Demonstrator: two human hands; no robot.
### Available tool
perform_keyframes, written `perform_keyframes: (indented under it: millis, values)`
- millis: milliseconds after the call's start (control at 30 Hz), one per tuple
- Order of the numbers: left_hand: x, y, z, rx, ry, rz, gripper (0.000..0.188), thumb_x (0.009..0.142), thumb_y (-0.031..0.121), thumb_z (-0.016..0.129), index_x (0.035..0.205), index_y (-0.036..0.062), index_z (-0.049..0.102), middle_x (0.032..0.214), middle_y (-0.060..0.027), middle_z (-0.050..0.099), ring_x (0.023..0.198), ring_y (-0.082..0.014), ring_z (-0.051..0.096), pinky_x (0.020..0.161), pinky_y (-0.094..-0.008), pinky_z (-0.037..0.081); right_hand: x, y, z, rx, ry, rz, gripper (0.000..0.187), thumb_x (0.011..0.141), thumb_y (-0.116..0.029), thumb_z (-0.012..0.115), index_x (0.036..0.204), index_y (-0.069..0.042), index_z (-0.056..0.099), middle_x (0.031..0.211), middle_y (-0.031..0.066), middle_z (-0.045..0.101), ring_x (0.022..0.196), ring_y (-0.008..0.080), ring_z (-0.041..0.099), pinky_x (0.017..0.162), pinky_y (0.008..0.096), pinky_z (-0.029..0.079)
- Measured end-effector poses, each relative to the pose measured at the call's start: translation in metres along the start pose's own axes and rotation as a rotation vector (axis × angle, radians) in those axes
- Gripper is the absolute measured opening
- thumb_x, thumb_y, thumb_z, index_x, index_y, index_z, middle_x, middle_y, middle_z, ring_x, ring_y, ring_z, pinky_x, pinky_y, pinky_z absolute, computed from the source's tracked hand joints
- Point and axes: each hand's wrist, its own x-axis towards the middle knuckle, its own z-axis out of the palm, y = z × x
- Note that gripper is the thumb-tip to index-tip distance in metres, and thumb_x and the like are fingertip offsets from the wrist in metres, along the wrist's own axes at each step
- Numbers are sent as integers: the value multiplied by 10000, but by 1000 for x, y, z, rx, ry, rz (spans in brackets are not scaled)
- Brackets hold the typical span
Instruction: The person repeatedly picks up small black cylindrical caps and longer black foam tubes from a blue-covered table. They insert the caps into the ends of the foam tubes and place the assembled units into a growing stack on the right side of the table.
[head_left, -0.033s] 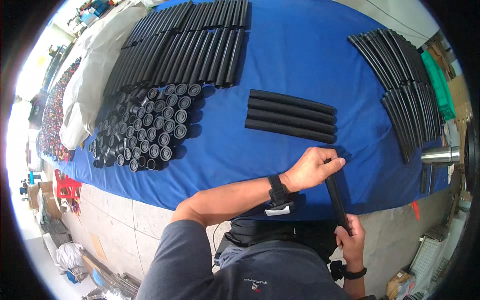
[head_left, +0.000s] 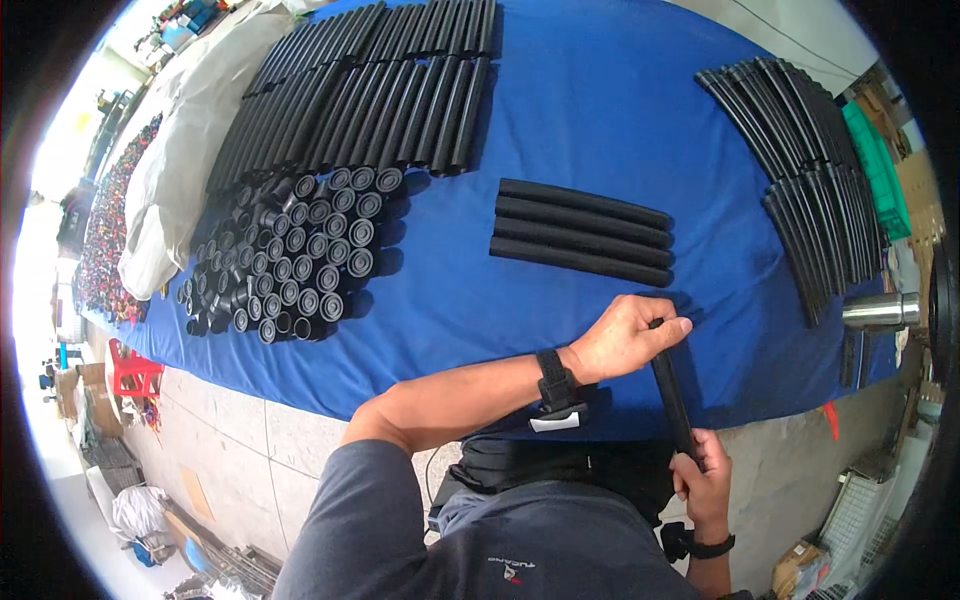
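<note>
A black tube (head_left: 672,392) slants between my two hands at the near edge of the blue-covered table. My left hand (head_left: 622,335) is closed round its upper end, the thumb lying along the top. Lower down, my right hand (head_left: 704,472) grips the other end with thumb and fingers; that end is partly hidden. Just beyond my left hand, several black tubes (head_left: 582,232) lie side by side on the blue cloth (head_left: 590,110).
Rows of black tubes (head_left: 400,110) cover the far left, with many round black caps (head_left: 318,245) in front. Thinner black tubes (head_left: 790,130) lie at the right, beside a green crate (head_left: 876,170) and a metal cylinder (head_left: 880,311). A red stool (head_left: 135,372) stands left.
</note>
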Motion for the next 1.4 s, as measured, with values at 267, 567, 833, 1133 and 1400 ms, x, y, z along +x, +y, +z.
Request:
perform_keyframes:
  millis: [267, 567, 833, 1133, 1400]
  values:
    - [4, -11, 3, 3, 44, 111, 394, 1046, 353, 603, 791, 54, 631, 601, 51, 501, 537, -34, 478, 470, -240, 386, 0, 1, -2, -128, 6, -126, 317, 922, -101, 669, 1194, 27, 570, 861, 65, 663, 604, 65, 542, 521, 219, 439]
    - [3, -8, 3, -22, 39, 87, 376, 1043, 346, 610, 801, 57, 625, 620, 51, 506, 539, -36, 476, 471, -240, 381, 0, 0, -3, -39, 34, -86, 320, 850, -65, 751, 1113, 11, 586, 829, 47, 652, 672, 84, 575, 604, 240, 470]
    - [-1, 1, 0, -83, 1, 15, 374, 1039, 345, 615, 803, 56, 632, 621, 49, 523, 536, -43, 506, 472, -243, 397, 2, 5, -28, 165, -127, 136, 337, 842, -86, 752, 1123, 9, 592, 891, 39, 656, 797, 100, 610, 719, 261, 502]
    - [-2, 3, 0, -83, 8, 6, 373, 1037, 354, 619, 808, 59, 630, 625, 48, 527, 546, -35, 508, 476, -236, 399, 3, 5, -32, 211, -127, 222, 434, 832, -190, 819, 1135, -2, 572, 931, 44, 636, 813, 111, 604, 761, 283, 515]
    - [1, -2, 1, -92, 34, 21, 353, 1033, 342, 627, 812, 66, 630, 623, 53, 519, 536, -31, 496, 474, -233, 393, 4, 10, -15, -60, 76, -1, 414, 856, -202, 795, 1143, 3, 579, 904, 22, 627, 721, 65, 565, 623, 211, 458]
